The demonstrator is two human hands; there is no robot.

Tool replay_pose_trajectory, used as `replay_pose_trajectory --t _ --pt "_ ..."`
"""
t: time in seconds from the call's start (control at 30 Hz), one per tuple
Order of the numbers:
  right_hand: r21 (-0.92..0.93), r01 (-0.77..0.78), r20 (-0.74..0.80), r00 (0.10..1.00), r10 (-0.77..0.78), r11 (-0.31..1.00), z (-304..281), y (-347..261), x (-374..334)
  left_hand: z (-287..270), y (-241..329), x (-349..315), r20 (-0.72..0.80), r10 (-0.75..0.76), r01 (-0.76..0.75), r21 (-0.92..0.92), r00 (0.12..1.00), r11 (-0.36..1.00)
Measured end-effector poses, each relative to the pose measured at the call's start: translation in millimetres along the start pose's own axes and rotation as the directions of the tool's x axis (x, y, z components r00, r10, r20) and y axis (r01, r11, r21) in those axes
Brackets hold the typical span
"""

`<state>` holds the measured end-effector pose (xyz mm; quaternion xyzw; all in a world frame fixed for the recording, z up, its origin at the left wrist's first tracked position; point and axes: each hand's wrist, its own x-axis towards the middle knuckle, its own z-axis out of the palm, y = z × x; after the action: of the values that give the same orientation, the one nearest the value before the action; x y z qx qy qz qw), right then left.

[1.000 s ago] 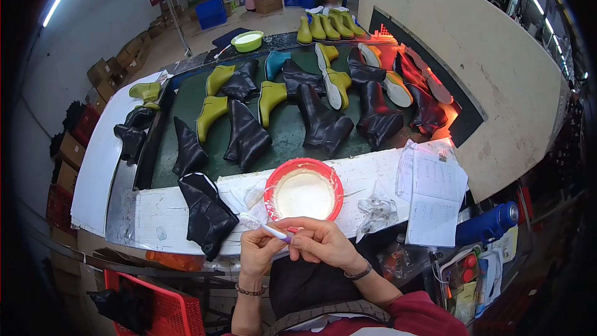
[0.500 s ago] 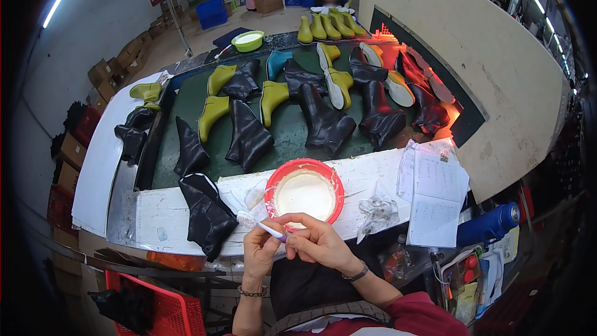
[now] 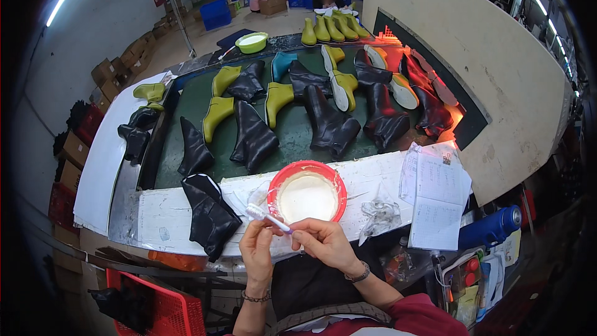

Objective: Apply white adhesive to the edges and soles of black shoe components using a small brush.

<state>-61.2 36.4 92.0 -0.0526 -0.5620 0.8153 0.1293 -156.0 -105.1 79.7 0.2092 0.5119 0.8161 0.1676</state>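
Note:
A toothbrush (image 3: 274, 221) with a white-coated head and a purple handle end is between my two hands, in front of the bowl. My left hand (image 3: 256, 250) has its fingers curled against the handle, near the middle. The purple end is pinched by the thumb and fingers of my right hand (image 3: 324, 246). Just beyond them stands a red bowl (image 3: 340, 193) holding a cream-white paste (image 3: 306, 194). A black ankle boot (image 3: 210, 214) lies left of my hands on the white board (image 3: 168, 211). Crumpled plastic (image 3: 379, 213) rests right of the bowl.
Several black boots (image 3: 329, 118) and yellow-green shoe pieces (image 3: 217, 115) lie on the green belt (image 3: 168, 165). Red light glows under the pale panel (image 3: 460, 25) at right. An open notebook (image 3: 438, 196) and blue bottle (image 3: 491, 227) are right; a red crate (image 3: 186, 311) stands lower left.
The toothbrush has shifted slightly right and turned in my fingers, so more of its white handle shows. My left fingers have loosened a little. The whole view has moved slightly.

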Motion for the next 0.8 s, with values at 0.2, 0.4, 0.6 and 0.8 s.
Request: replay_pose_trajectory --t 0.2,0.4,0.6,0.8 --pt "-0.004 -0.027 0.076 0.997 0.028 1.000 11 5 -1 -5 -4 -4 -0.038 0.051 -0.058 -0.204 0.998 0.977" --pt "0.043 0.034 0.058 0.998 -0.037 0.998 16 -1 -2 -11 -10 -1 -0.052 0.082 -0.092 -0.233 0.995 0.968" --pt "-0.005 0.032 0.039 0.999 -0.032 0.999 16 3 -2 -8 -4 0 -0.062 0.087 -0.089 -0.019 0.994 0.996" --pt "0.067 -0.003 0.030 1.000 0.001 0.998 15 1 -3 -5 4 0 0.143 0.029 -0.033 0.027 0.989 0.999"
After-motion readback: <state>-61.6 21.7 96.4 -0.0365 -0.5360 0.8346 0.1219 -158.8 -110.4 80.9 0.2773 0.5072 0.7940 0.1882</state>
